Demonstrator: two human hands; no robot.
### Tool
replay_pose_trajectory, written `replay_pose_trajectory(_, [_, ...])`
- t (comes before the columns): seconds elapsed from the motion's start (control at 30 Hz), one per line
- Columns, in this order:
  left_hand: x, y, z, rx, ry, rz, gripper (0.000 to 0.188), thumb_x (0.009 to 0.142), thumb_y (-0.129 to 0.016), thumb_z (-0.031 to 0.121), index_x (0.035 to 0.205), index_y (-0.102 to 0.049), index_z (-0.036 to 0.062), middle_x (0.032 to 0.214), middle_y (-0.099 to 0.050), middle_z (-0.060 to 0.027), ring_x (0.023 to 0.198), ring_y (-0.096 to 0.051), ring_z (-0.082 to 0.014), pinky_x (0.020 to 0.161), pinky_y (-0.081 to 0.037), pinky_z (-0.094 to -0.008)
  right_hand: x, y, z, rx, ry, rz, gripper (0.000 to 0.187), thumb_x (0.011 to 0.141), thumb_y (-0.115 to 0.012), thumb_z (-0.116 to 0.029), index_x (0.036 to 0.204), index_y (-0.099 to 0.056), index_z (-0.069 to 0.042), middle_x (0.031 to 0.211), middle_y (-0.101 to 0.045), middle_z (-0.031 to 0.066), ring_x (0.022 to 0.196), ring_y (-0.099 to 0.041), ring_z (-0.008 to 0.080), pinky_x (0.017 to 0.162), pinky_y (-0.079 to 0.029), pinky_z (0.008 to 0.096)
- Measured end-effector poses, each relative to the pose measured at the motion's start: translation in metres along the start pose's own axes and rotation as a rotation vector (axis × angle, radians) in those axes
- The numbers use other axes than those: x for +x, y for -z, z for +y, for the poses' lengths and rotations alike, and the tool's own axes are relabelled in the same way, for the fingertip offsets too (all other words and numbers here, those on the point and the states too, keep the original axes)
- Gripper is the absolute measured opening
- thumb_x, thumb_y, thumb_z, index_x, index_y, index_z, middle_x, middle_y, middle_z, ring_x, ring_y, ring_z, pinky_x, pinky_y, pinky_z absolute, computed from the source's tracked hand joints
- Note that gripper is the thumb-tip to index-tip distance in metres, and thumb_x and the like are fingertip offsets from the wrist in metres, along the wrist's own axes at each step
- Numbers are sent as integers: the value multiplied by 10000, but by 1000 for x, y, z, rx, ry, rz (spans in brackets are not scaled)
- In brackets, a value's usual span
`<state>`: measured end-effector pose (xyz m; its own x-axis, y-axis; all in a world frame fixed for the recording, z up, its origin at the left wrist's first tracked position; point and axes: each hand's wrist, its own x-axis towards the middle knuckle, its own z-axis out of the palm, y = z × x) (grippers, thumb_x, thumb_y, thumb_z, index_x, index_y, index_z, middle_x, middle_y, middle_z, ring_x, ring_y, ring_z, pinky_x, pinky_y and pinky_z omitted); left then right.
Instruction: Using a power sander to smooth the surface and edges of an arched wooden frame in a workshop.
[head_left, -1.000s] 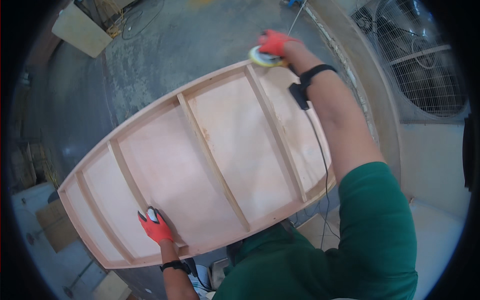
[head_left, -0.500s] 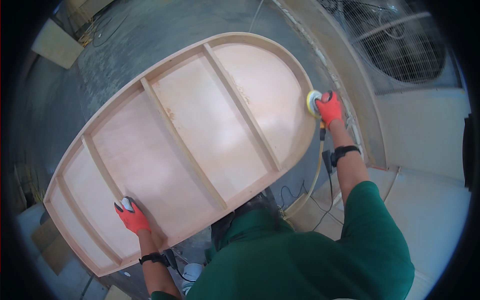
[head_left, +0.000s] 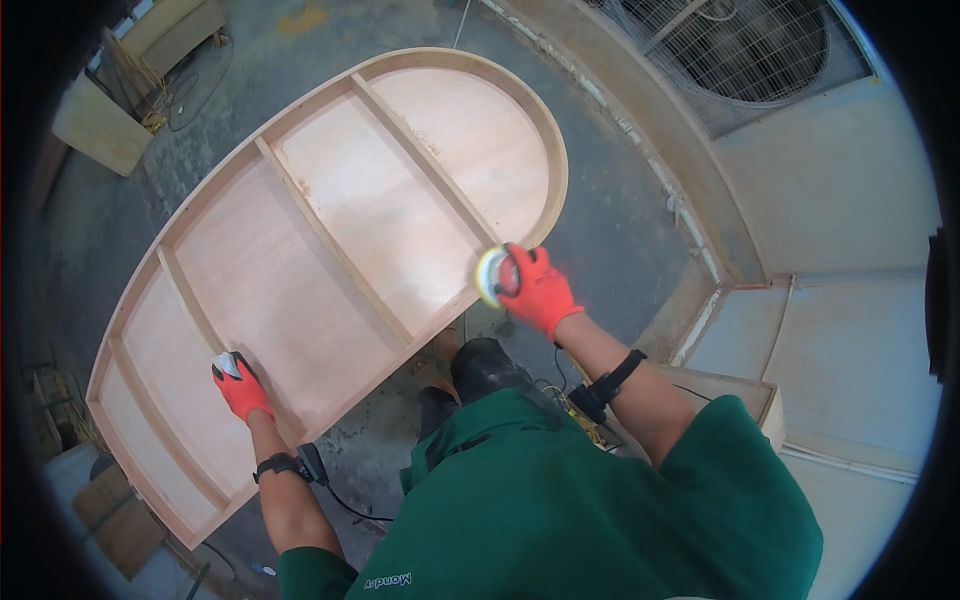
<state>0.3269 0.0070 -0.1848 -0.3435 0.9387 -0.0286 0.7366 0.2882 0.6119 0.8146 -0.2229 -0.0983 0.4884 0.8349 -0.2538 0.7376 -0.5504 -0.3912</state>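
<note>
A large pale wooden panel point(head_left: 310, 285) with a rounded far-right end lies in front of me, with a raised rim and several crossbars. In my right hand point(head_left: 543, 292), in a red glove with dark fingertips, is a round power sander point(head_left: 491, 277) with a yellow-edged pad. Its pad stands on edge at the outer side of the near rim, short of the rounded end. My left hand point(head_left: 242, 388), gloved alike, is closed round a small whitish thing point(head_left: 227, 364) beside a crossbar point(head_left: 190, 298). Its kind cannot be made out, as the fingers cover most of it.
A large caged fan point(head_left: 725, 45) stands at the far right, beyond a low ledge point(head_left: 640, 135). Boards point(head_left: 105, 120) and loose cables lie at the far left. Below the panel, a cable point(head_left: 355, 508) runs from my left wrist strap. A pale box point(head_left: 730, 395) sits by my right elbow.
My right hand has brought the sander from the rounded end along the rim, leftward and nearer to me. The left hand stays by the same crossbar. The whole view has shifted a little.
</note>
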Motion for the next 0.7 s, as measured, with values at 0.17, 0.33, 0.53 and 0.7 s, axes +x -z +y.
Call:
replay_pose_trajectory(0.17, [-20,1,-24,27,-23,36,592,991,-583,406,1422,-481,12,1424,-540,-162,1273,-543,-321,1062,-422,-392,-12,-5,-12,-18,107,-26,789,770,-786,-351,1458,-430,-199,1305,-478,209,1097,-617,408,919,-525,474])
replay_pose_trajectory(0.33, [-35,2,-29,85,-65,48,602,996,-584,386,1422,-477,-25,1454,-513,-187,1302,-518,-344,1091,-403,-398,21,18,40,-15,47,22,802,775,-781,-359,1473,-416,-207,1320,-474,216,1101,-618,409,924,-524,470])
replay_pose_trajectory(0.53, [-53,4,-12,63,-8,68,593,997,-590,380,1421,-491,-23,1470,-506,-180,1316,-509,-342,1094,-403,-401,99,78,106,-88,-63,65,817,775,-785,-370,1476,-400,-201,1339,-471,222,1115,-619,415,938,-525,462])
replay_pose_trajectory(0.7, [-78,-30,53,73,63,293,476,1010,-560,382,1292,-614,3,1310,-625,-191,1197,-586,-335,1055,-423,-434,197,115,142,-152,-24,103,790,785,-773,-387,1465,-410,-215,1339,-476,226,1120,-620,414,945,-526,467])
